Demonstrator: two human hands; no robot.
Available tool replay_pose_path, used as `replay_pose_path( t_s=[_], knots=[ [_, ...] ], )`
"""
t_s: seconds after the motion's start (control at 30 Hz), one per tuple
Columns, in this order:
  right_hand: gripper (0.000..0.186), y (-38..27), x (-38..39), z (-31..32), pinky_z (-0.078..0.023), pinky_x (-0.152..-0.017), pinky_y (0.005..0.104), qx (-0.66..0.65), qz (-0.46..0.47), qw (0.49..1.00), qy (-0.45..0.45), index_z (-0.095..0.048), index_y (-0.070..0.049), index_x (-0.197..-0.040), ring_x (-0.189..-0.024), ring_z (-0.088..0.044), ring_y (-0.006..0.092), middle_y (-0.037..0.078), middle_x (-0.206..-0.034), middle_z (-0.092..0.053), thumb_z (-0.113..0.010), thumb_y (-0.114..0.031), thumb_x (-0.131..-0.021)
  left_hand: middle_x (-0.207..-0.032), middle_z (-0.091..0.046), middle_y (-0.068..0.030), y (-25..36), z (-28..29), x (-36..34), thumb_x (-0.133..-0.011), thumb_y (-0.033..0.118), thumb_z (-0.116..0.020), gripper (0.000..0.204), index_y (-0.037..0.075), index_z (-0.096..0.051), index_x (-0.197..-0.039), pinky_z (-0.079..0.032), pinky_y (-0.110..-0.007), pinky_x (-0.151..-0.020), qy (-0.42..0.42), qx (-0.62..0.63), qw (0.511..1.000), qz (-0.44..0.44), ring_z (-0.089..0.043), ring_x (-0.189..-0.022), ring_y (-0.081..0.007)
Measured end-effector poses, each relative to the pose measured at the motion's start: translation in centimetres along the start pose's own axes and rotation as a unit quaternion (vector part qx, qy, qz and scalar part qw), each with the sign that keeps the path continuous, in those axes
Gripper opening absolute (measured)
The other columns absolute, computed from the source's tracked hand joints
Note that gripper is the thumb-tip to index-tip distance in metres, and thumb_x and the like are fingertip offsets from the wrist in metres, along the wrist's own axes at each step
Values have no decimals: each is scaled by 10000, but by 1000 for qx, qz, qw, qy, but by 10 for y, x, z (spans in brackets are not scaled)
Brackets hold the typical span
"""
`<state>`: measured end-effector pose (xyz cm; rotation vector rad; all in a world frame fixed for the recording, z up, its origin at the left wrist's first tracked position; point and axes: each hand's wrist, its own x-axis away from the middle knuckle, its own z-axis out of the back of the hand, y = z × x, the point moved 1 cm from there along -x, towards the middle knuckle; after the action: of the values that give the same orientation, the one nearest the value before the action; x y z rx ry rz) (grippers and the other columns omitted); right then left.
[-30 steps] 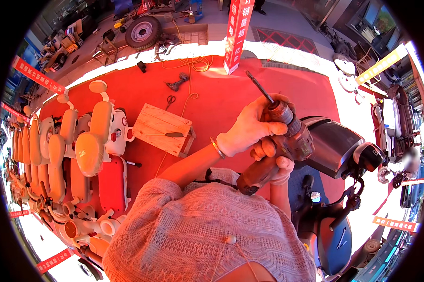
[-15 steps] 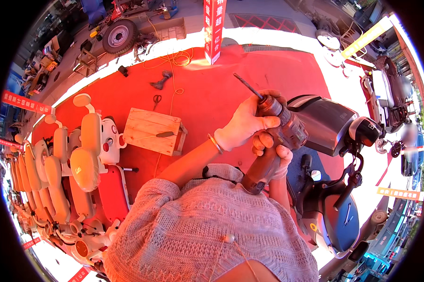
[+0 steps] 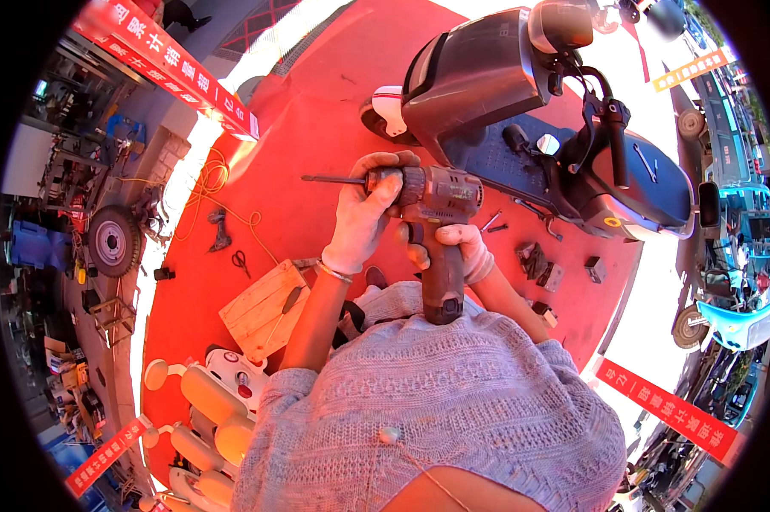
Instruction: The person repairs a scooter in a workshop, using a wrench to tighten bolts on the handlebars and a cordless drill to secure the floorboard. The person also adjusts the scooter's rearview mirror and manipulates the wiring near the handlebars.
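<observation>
The left hand (image 3: 363, 213), in a pale work glove, is wrapped around the front chuck of a dark grey and maroon cordless drill (image 3: 432, 230), fingers curled tight over it, while the right hand (image 3: 457, 252), gloved the same way, is closed around the drill's handle just under the body. The drill sits level in front of the person's chest, and its long thin dark bit (image 3: 332, 180) points out to the left over the red ground mat (image 3: 299, 128). Just beyond the drill stands a grey and blue electric scooter (image 3: 530, 111) with its front panel turned toward the hands. Small dark metal parts (image 3: 543, 269) lie on the mat near the right forearm. Below the left forearm rests a pale wooden crate (image 3: 261, 311), and near it a pair of scissors (image 3: 241, 260) lies flat
</observation>
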<state>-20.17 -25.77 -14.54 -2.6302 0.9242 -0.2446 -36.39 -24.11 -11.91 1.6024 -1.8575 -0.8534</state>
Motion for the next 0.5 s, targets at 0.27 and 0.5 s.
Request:
replay_pose_path(
  t_s=[0.27,0.5],
  knots=[
    [609,22,83,32,-508,-690,271,-103,195,959,178,-358,31,-1340,-808,-558,171,183,-1251,-500,-587,-127,-799,-1097,-555,-68,-106,18,-1,-901,308,-609,475,-4,-452,-1223,-471,-284,-860,-13,-51,972,227,-558,-995,-150],
    [518,20,216,98,-520,-763,275,-382,402,824,120,-378,-23,-1299,-860,-577,150,77,-1114,-555,-570,-89,-822,-1090,-563,-80,-144,-86,-6,-928,283,-567,439,-4,-450,-1238,-473,-298,-901,-243,-100,919,293,-563,-1003,-145]
  ],
)
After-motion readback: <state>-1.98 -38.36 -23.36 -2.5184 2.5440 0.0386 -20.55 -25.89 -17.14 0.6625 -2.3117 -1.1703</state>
